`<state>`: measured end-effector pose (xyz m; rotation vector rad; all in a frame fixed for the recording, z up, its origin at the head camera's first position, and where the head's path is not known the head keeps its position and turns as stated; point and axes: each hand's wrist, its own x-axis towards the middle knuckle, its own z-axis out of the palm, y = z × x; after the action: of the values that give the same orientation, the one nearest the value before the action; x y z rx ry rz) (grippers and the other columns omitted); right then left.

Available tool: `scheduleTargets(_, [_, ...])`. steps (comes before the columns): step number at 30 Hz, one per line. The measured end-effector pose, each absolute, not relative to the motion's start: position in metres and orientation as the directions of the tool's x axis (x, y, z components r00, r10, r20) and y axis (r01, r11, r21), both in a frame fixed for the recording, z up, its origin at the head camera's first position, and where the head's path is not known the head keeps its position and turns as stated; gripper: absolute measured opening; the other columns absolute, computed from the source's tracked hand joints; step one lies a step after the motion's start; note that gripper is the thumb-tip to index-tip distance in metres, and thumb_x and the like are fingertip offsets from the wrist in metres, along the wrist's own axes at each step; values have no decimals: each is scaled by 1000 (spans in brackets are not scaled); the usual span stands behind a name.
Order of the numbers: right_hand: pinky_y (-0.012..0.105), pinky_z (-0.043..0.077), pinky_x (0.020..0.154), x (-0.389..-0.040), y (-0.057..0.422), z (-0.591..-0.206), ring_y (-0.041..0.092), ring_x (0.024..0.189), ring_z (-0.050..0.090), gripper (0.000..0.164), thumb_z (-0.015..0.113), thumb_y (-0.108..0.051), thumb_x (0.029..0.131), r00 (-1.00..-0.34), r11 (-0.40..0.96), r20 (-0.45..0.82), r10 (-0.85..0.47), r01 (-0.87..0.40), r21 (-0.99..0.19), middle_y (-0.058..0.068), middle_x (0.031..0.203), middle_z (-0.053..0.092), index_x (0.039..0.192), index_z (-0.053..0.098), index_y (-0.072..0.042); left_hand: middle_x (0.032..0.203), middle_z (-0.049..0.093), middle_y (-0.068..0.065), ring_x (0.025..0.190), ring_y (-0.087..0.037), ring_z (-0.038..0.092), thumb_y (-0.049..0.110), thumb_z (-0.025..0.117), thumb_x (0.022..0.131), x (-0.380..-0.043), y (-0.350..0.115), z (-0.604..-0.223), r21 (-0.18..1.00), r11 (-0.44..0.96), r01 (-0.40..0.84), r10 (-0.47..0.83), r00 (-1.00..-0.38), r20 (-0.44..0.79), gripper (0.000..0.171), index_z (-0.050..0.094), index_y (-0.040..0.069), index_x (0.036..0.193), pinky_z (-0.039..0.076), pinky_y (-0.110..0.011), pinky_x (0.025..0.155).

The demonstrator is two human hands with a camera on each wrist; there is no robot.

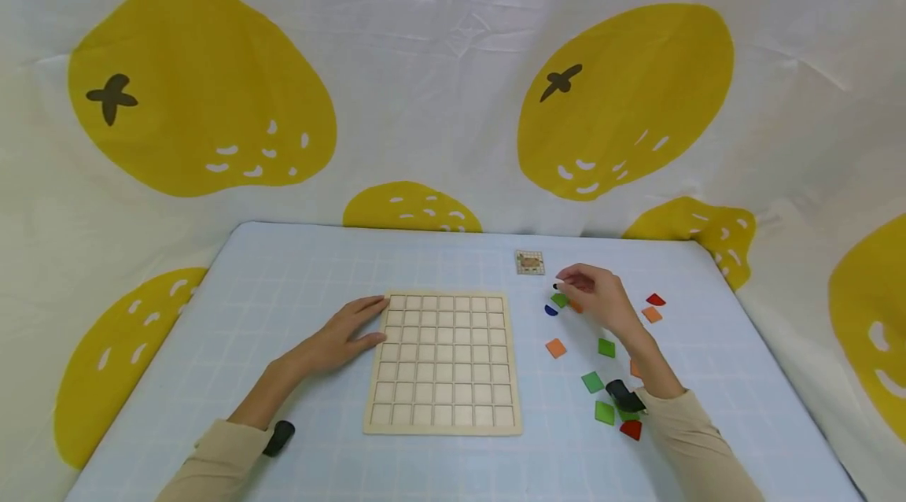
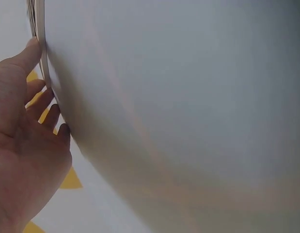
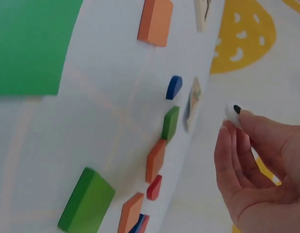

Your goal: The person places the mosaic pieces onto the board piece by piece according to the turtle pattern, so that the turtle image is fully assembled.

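Note:
A wooden grid board (image 1: 443, 430) with raised lines lies flat on the table. My left hand (image 1: 351, 331) rests along its upper left side, fingers near the corner and thumb lower on the same edge. In the left wrist view, the thumb and fingertips touch the board's thin side. Between thumb and fingers, my right hand (image 1: 596, 296) pinches a small round white piece with a black spot (image 3: 231, 115), raised above the table. Close to that hand lie a green block (image 1: 560, 300), a dark blue half-round block (image 1: 550, 311) and an orange block (image 3: 156, 160).
A small square picture card (image 1: 529, 263) lies near the far edge. Right of the board are scattered more flat blocks, including an orange one (image 1: 555, 348), several green ones (image 1: 605, 412) and red wedges (image 1: 655, 300). A fruit-patterned cloth (image 1: 425, 93) hangs behind the table.

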<state>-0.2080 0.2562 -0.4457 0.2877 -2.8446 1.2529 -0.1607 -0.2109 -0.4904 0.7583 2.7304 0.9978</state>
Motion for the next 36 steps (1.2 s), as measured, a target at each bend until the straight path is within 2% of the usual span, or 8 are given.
scheduleTargets(12, [15,53,78,-214,218,-451,28,93,67,22,74,-12,96,-982,625,114,-152,-185,-758,13,104,73,114,72,1,161,35,-24,149,-46,29,25,66,103,-162,-211,-493,640,654,404,499,-866,36,66,38,1,157,26,-65,117])
scheduleTargets(18, [25,57,84,-217,198,-451,29,95,69,23,75,-10,95,-974,584,136,-180,-217,-782,16,107,74,114,73,3,161,35,-22,149,-45,29,25,65,103,-162,-211,-494,632,667,395,491,-871,27,65,39,2,157,26,-64,118])
scheduleTargets(22, [26,57,85,-220,186,-452,27,95,69,20,75,-10,95,-971,570,138,-197,-227,-790,14,106,74,112,74,1,162,34,-21,149,-45,28,25,65,103,-161,-211,-493,624,676,392,487,-873,21,65,38,2,158,26,-63,118])
scheduleTargets(31, [35,58,86,-221,159,-453,26,93,69,17,77,-9,93,-955,521,165,-245,-273,-809,12,99,73,107,75,0,161,35,-23,148,-47,30,26,65,103,-162,-212,-495,612,667,424,498,-865,57,65,39,0,157,28,-66,116])
scheduleTargets(36, [34,58,80,-221,144,-455,25,88,71,14,76,-8,94,-943,484,179,-281,-300,-822,11,93,74,105,75,1,162,34,-21,149,-45,28,27,64,104,-162,-213,-497,620,664,417,500,-865,45,65,38,1,158,27,-65,117])
